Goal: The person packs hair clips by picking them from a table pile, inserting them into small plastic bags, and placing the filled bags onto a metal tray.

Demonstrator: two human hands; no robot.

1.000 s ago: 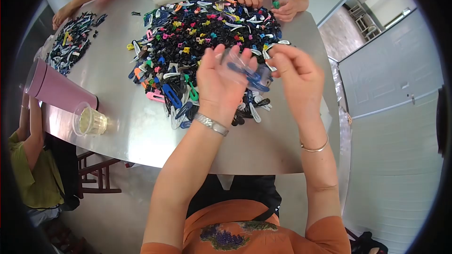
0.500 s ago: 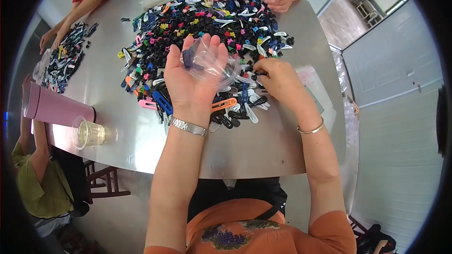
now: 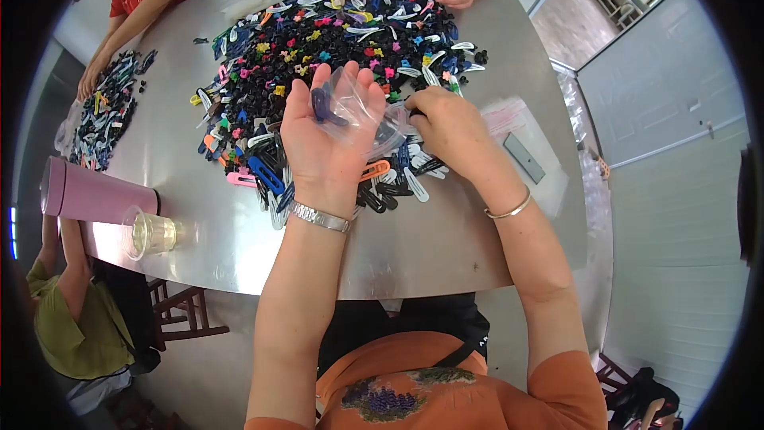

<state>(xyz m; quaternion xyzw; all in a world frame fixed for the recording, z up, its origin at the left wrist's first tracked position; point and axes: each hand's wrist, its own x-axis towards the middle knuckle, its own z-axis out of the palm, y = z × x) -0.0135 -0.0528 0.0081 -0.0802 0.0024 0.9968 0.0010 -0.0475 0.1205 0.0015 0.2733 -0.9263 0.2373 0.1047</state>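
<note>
I see an orange short-sleeved top (image 3: 509, 410), its front bearing a purple-and-green floral print (image 3: 383, 404). Left wrist: silver linked band (image 3: 320, 216). Right: thin metal bangle (image 3: 509, 205). Black garment (image 3: 414, 320) at the lap, small white marking (image 3: 483, 342), which I can't read.

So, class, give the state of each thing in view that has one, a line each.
Clear bag: dark blue pieces inside
Left hand: palm up, under bag
Right hand: fingers curled
Hair clips: loose, heaped
Plastic cup: uncovered, partly filled
Pink tumbler: standing upright

pink tumbler (image 3: 103, 189), clear cup (image 3: 157, 234) (just beside)
</note>
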